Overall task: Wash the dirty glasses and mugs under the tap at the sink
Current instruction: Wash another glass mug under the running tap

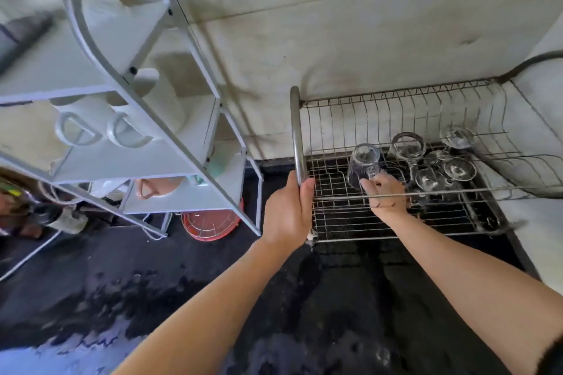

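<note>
While the right hand (385, 192) curls its fingers round a clear tumbler (364, 166), the left hand (289, 210) grips the steel post (296, 131) at the left end of the wire dish rack (457, 191). Tumbler is upside down, base up toward the camera, ribbed walls, slightly tilted, on the near-left part of the rack floor. The hand holds it at the rim end, and I can't tell whether the rim touches the wire. Rack limits: post on the left, raised plate slots along the far side against the wall (335, 24), low front rail crossing over the right wrist, pale surface just right of the rack. Bare wire floor runs from the tumbler left to the post and near to the front edge. Near the rack is dark wet counter (335, 298), where both forearms cross. Counts: 1 tumbler in hand. Other glasses (408, 146) are clustered just right of it on the rack, at least 5, all clear and overlapping, so the exact count is uncertain. White shelf unit (182, 198) stands well left of the rack, with 2 white mugs (82, 119) on a middle shelf and 1 peach mug (152, 187) a shelf lower. 1 red basket (210, 224) sits on the counter under it.
</note>
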A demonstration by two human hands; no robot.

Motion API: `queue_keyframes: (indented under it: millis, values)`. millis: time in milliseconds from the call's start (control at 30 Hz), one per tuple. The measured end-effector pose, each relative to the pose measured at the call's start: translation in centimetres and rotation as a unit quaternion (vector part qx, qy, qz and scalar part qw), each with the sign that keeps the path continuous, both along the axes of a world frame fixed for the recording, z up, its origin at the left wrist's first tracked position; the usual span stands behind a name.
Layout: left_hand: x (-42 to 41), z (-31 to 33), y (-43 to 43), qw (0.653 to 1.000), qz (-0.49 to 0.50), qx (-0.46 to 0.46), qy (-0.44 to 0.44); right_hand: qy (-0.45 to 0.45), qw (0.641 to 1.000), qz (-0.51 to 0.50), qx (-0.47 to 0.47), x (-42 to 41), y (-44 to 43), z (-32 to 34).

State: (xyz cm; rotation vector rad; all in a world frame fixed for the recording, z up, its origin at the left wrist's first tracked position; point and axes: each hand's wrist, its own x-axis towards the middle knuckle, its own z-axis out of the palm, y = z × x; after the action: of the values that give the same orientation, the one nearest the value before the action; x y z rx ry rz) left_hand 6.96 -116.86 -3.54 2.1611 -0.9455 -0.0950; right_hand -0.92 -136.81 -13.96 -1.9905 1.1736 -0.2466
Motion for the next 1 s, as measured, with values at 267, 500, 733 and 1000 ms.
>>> queue_keyframes:
  millis: [267,500,733,1000]
  values:
    - [0.1,-0.1,0.0,1.000,-0.011,0.019,-0.008,0.006,1.000,-0.014,-0.016,1.4,-1.0,-2.9]
    - [0.0,0.6,1.1,0.999,-0.039,0.000,-0.001,0.074,0.996,-0.024,-0.030,0.2,0.1,-1.7]
    - [1.6,-2.7,12.6,0.972,-0.057,0.226,-0.022,0.142,0.985,0.000,-0.103,-3.5,8.4,0.6]
    - [5.3,-4.1,37.5,0.945,0.069,0.317,-0.036,0.103,0.979,0.126,-0.122,0.6,29.1,1.5]
